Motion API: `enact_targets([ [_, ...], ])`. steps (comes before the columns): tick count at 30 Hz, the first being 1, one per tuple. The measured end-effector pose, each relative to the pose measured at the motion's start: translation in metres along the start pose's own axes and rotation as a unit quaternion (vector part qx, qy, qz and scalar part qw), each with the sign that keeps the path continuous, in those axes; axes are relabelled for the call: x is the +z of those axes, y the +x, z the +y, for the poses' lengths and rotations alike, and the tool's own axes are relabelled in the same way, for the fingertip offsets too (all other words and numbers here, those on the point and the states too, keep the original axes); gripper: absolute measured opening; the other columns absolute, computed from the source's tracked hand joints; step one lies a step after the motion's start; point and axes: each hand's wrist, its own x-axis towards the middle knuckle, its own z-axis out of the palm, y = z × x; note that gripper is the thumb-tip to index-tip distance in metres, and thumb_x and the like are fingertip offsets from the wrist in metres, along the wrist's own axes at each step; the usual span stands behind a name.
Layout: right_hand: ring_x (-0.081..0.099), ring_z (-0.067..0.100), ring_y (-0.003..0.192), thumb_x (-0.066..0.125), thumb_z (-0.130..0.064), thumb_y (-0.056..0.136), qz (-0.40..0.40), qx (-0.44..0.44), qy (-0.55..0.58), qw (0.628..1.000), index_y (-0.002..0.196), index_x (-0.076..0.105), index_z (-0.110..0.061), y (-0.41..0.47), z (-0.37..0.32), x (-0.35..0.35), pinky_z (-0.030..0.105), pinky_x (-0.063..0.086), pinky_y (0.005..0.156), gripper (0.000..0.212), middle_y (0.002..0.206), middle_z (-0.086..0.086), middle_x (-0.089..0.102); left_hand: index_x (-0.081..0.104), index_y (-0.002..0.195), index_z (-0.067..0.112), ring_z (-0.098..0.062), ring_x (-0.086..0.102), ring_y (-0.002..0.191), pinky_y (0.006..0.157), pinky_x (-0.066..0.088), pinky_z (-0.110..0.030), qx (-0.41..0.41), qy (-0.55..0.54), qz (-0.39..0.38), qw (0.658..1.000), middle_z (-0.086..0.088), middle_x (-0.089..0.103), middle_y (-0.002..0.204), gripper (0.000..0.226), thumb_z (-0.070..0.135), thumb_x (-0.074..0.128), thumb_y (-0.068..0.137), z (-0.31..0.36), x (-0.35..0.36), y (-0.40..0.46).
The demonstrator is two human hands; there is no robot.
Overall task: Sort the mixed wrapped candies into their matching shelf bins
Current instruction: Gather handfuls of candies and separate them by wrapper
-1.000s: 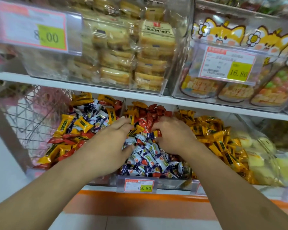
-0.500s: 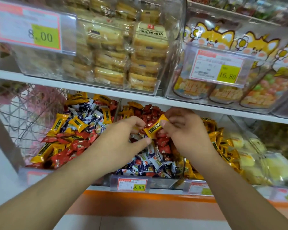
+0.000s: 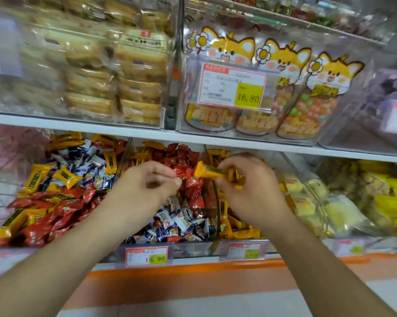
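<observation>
My right hand (image 3: 250,193) pinches a yellow wrapped candy (image 3: 207,172) by one end, above the divider between the middle and right bins; more yellow wrappers show under its fingers. My left hand (image 3: 144,188) hovers over the middle bin (image 3: 193,247) with fingers curled and thumb against the index tip, and I see nothing in it. That bin holds red candies (image 3: 190,186) at the back and blue-and-white candies (image 3: 174,221) in front. The right bin (image 3: 238,227) holds yellow candies. The left bin (image 3: 62,179) mixes yellow, red and blue-white candies.
A white shelf board (image 3: 147,135) runs just above the bins, with clear boxes of packed cakes (image 3: 128,72) and cartoon candy jars (image 3: 291,99) on it. Pale yellow wrapped goods (image 3: 325,209) fill the bins further right. Price tags (image 3: 147,256) clip to the bin fronts.
Both hands rose out of the middle bin. The yellow candy that both touched is now in my right hand alone and has shifted right; the camera turned rightward.
</observation>
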Motion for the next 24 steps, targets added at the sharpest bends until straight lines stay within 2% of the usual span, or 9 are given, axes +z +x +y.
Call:
enact_targets([
  [1,0.061,0.012,0.098,0.075,-0.032,0.094,0.038,0.036,-0.015,0.999,0.112,0.071,-0.030,0.005,0.009,-0.003,0.022,0.044,0.077,0.019,0.108,-0.012,0.065,0.068,0.101,0.031,-0.015,0.072,0.086,0.089,0.058,-0.041,0.018,0.031,0.020,0.999,0.012,0.075,0.095,0.008,0.033,0.071,0.094,-0.003,-0.005,0.002],
  [4,0.068,0.027,0.096,0.073,-0.037,0.092,0.092,0.111,-0.099,0.985,0.117,0.072,-0.021,0.016,0.028,-0.008,0.030,0.050,0.076,0.030,0.103,0.002,0.071,0.063,0.111,0.038,-0.002,0.062,0.096,0.086,0.050,-0.026,0.097,0.218,0.071,0.969,0.022,0.065,0.108,0.015,0.033,0.066,0.097,-0.014,-0.028,0.008],
  [6,0.067,0.033,0.094,0.073,-0.033,0.092,0.078,0.108,-0.131,0.982,0.124,0.071,-0.015,0.019,0.024,-0.004,0.036,0.055,0.080,0.037,0.097,0.008,0.071,0.058,0.129,0.034,-0.010,0.057,0.105,0.090,0.045,-0.026,0.133,0.348,0.080,0.924,0.015,0.057,0.123,0.033,0.032,0.065,0.097,-0.022,-0.045,0.012],
  [8,0.066,0.033,0.094,0.071,-0.027,0.094,0.066,0.064,-0.138,0.986,0.126,0.069,-0.013,0.020,0.009,0.003,0.040,0.057,0.082,0.035,0.095,0.009,0.069,0.048,0.145,0.026,-0.018,0.053,0.124,0.104,0.042,-0.030,0.124,0.410,0.065,0.901,0.004,0.052,0.139,0.052,0.034,0.063,0.097,-0.030,-0.058,0.016],
  [12,0.060,0.025,0.119,0.069,-0.027,0.097,-0.031,-0.025,-0.097,0.994,0.131,0.066,-0.022,0.021,-0.026,0.031,0.041,0.053,0.101,0.034,0.123,0.002,0.069,0.024,0.161,0.023,-0.017,0.030,0.150,0.119,0.025,-0.026,0.073,0.438,0.010,0.896,0.006,0.022,0.167,0.069,0.044,0.053,0.101,-0.040,-0.070,0.017],
  [16,0.057,0.019,0.108,0.070,-0.030,0.097,-0.107,-0.073,-0.152,0.980,0.103,0.076,-0.025,0.032,-0.039,0.061,0.037,0.049,0.103,0.009,0.105,-0.003,0.068,0.019,0.162,0.028,-0.014,0.019,0.154,0.117,0.015,-0.020,0.071,0.425,-0.013,0.902,0.012,0.008,0.170,0.070,0.045,0.052,0.103,-0.046,-0.072,0.017],
  [19,0.056,0.022,0.103,0.072,-0.034,0.094,-0.125,-0.074,-0.229,0.963,0.079,0.076,-0.022,0.041,-0.044,0.078,0.039,0.046,0.106,0.020,0.095,-0.001,0.065,0.019,0.162,0.028,-0.016,0.019,0.155,0.121,0.020,-0.026,0.073,0.415,-0.020,0.907,0.013,0.004,0.170,0.071,0.046,0.052,0.102,-0.050,-0.074,0.016],
  [21,0.054,0.027,0.113,0.074,-0.042,0.092,-0.145,-0.055,-0.272,0.950,0.080,0.074,-0.018,0.043,-0.046,0.085,0.043,0.045,0.107,0.026,0.096,0.002,0.064,0.020,0.161,0.027,-0.017,0.019,0.155,0.123,0.023,-0.029,0.077,0.410,-0.021,0.908,0.013,0.004,0.170,0.071,0.046,0.053,0.102,-0.050,-0.075,0.015],
  [24,0.053,0.027,0.115,0.074,-0.027,0.086,-0.170,-0.035,-0.285,0.943,0.081,0.072,-0.016,0.044,-0.049,0.087,0.041,0.045,0.108,0.012,0.092,0.003,0.063,0.022,0.161,0.027,-0.017,0.020,0.155,0.123,0.023,-0.030,0.081,0.408,-0.019,0.909,0.012,0.004,0.170,0.070,0.045,0.055,0.101,-0.050,-0.075,0.014],
])
